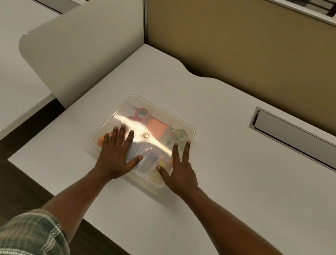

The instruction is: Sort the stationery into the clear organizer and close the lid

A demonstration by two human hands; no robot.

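Your plaid sleeve point(22, 234) is filling the bottom left corner, with both bare forearms reaching out over the white desk point(228, 198). Your left hand point(117, 155) is lying flat on the lid point(129, 122) of the clear organizer point(193, 130), fingers straight and spread, thumb angled out toward the middle; it is grasping nothing. Your right hand point(178, 171) is resting the same way on the lid's right side, released and flat, two long fingers pointing away from you and the thumb stretching inward.

That organizer is sitting on the desk directly ahead of you, turned at a slant to the desk's edge, and the lid is lying over its top. You cannot tell whether it is latched. Glare is streaking across the plastic and blurring the contents. Through it, a red ringed item point(141, 112) is showing at the far left corner, an orange block point(157, 129) beside it, a clear tape roll point(180, 135) toward the far right, and something yellow point(158, 176) in the near section between your thumbs. A small round sticker point(145, 135) is sitting near the lid's centre.

Beyond, a tan partition point(237, 40) is running along the desk's back, and a grey cable slot point(301, 135) is lying to the right, well apart from the organizer.
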